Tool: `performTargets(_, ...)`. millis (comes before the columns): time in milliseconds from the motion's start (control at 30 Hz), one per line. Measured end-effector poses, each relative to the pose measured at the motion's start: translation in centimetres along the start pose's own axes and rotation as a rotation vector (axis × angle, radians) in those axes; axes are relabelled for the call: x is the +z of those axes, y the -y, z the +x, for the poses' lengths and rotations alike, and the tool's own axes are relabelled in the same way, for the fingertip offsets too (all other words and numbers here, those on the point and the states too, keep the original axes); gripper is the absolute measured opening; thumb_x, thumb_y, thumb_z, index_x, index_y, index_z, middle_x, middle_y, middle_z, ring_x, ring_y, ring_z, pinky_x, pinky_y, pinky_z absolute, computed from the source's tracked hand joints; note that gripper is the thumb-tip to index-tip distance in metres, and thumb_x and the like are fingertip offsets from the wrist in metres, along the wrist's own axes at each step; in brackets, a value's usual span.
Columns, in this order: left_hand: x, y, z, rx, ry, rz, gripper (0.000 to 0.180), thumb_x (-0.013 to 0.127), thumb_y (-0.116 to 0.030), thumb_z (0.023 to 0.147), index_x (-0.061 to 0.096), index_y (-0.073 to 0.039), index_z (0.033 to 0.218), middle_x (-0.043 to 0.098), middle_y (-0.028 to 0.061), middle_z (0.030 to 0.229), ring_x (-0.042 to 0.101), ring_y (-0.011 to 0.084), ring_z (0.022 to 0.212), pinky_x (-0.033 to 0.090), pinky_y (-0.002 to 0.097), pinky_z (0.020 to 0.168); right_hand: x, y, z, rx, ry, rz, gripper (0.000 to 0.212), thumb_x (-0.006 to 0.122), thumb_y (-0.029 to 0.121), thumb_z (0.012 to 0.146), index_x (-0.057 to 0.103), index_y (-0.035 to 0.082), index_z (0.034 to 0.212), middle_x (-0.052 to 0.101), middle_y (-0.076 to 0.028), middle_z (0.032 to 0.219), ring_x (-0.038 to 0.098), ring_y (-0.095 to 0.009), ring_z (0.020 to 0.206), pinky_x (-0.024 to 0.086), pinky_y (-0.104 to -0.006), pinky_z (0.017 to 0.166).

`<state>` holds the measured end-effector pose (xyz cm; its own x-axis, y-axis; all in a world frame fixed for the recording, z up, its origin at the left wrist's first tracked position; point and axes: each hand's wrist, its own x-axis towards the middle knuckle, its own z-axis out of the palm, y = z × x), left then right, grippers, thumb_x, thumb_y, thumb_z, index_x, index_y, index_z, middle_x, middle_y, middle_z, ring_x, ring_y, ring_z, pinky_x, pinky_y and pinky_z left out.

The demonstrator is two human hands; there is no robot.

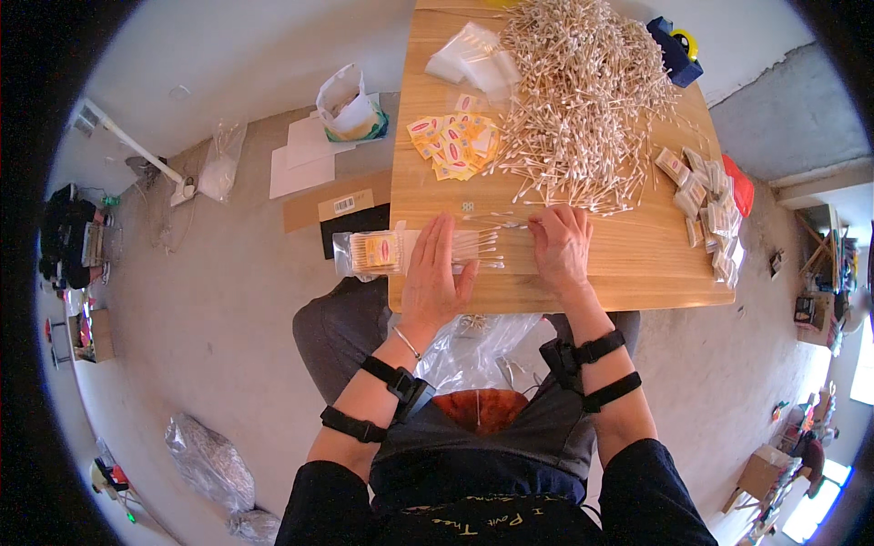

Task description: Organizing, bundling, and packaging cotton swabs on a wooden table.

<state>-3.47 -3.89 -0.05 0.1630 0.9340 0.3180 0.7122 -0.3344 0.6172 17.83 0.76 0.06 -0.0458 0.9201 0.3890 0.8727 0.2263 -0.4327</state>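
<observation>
My left hand point(431, 280) lies flat with its fingers stretched out, over a row of loose cotton swabs point(478, 244) near the table's front edge. To its left is a clear bag point(343, 256) with cotton swabs and a yellow card point(377, 252), partly over the table's left edge. My right hand point(561, 250) is closed, thumb and fingertips pinched at the end of a few thin cotton swabs point(510, 225) pointing left. Its exact grip is partly hidden. Beyond both hands spreads a large heap of cotton swabs point(583, 100).
Yellow cards point(452, 146) and clear plastic bags point(473, 59) lie left of the heap. Filled packets point(706, 205) pile up at the table's right edge, beside a red thing point(738, 187). A tape dispenser point(675, 53) stands far right. A clear plastic sheet point(469, 350) hangs over my lap.
</observation>
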Motion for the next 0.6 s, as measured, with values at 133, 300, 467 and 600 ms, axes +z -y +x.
performTargets(133, -0.1, 0.2, -0.1, -0.025, -0.006, -0.049, 0.066, 0.059, -0.022, 0.088, 0.032, 0.006, 0.142, 0.040, 0.0268, 0.143, 0.036, 0.0417, 0.135, 0.031, 0.0459, 0.113, -0.5, 0.7, 0.4, 0.021, 0.000, 0.049, 0.011, 0.072, 0.013, 0.076, 0.069, 0.014, 0.086, 0.060, -0.003, 0.093, 0.053, -0.028, 0.097, 0.041, -0.0427, 0.084)
performTargets(300, 0.2, 0.4, -0.2, -0.017, -0.014, -0.068, 0.066, 0.060, -0.020, 0.087, 0.032, 0.005, 0.142, 0.039, 0.0271, 0.143, 0.037, 0.0426, 0.134, 0.031, 0.0465, 0.112, 1.3, 2.9, -0.3, -0.085, 0.064, 0.049, 0.010, 0.071, 0.016, 0.077, 0.068, 0.014, 0.086, 0.060, -0.003, 0.093, 0.053, -0.027, 0.097, 0.040, -0.0427, 0.084)
performTargets(467, 0.4, 0.4, -0.2, -0.036, -0.024, -0.084, 0.066, 0.060, -0.019, 0.087, 0.032, 0.005, 0.142, 0.039, 0.0277, 0.143, 0.036, 0.0431, 0.134, 0.030, 0.0467, 0.113, 2.5, 3.8, -0.1, -0.117, 0.059, 0.026, 0.010, 0.071, 0.016, 0.078, 0.068, 0.013, 0.087, 0.060, -0.004, 0.095, 0.053, -0.027, 0.098, 0.040, -0.0426, 0.086)
performTargets(600, 0.2, 0.5, -0.3, -0.055, -0.036, -0.111, 0.068, 0.060, -0.021, 0.087, 0.030, 0.005, 0.143, 0.037, 0.0288, 0.143, 0.035, 0.0432, 0.135, 0.030, 0.0462, 0.113, 2.4, 4.3, 0.8, -0.129, 0.019, 0.034, 0.018, 0.068, 0.013, 0.078, 0.067, 0.013, 0.096, 0.059, -0.006, 0.100, 0.052, -0.029, 0.100, 0.040, -0.0439, 0.088)
